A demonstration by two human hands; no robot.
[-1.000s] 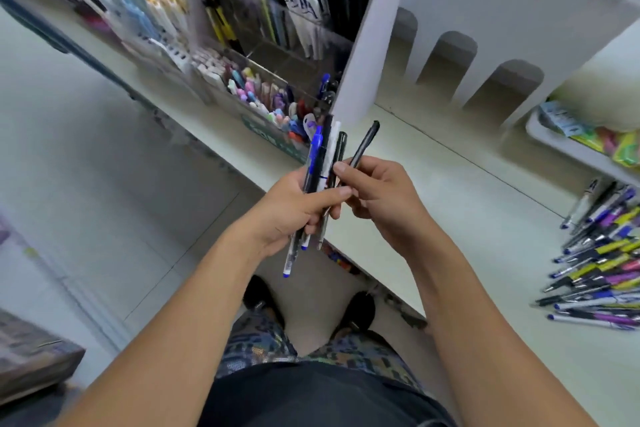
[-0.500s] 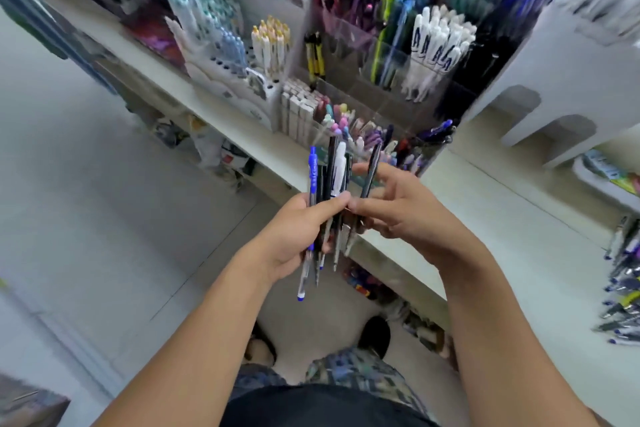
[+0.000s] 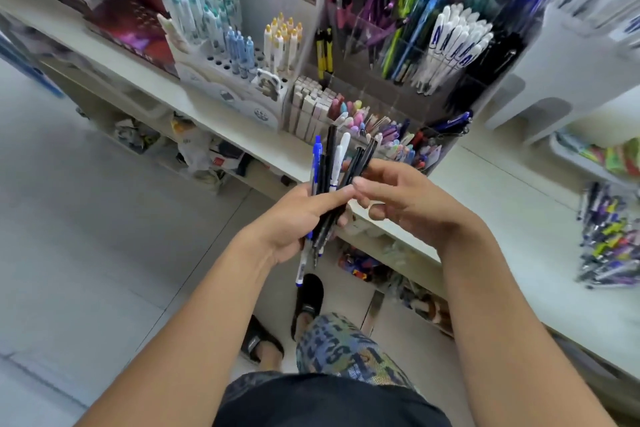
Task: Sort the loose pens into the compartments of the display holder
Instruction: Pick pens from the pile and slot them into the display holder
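My left hand [image 3: 297,218] grips a bunch of pens [image 3: 327,170]: a blue one, a white one and several black ones, standing nearly upright over the counter's front edge. My right hand [image 3: 401,199] sits just right of the bunch, thumb and forefinger pinching a black pen [image 3: 362,158] at its right side. Behind the hands stands the clear display holder [image 3: 408,87], its compartments filled with white, black, blue, green and pastel pens. A pile of loose pens [image 3: 609,236] lies on the counter at the far right.
The white counter [image 3: 519,218] runs diagonally from upper left to lower right. A white tiered stand [image 3: 221,66] with teal, blue and yellow-capped pens stands left of the holder. A white shelf unit [image 3: 561,55] rises at the right. Boxes and bags sit under the counter; my feet are below.
The view has swung left and up, bringing the display holder into full sight. The black pen in my right hand has come in against the bunch that my left hand holds.
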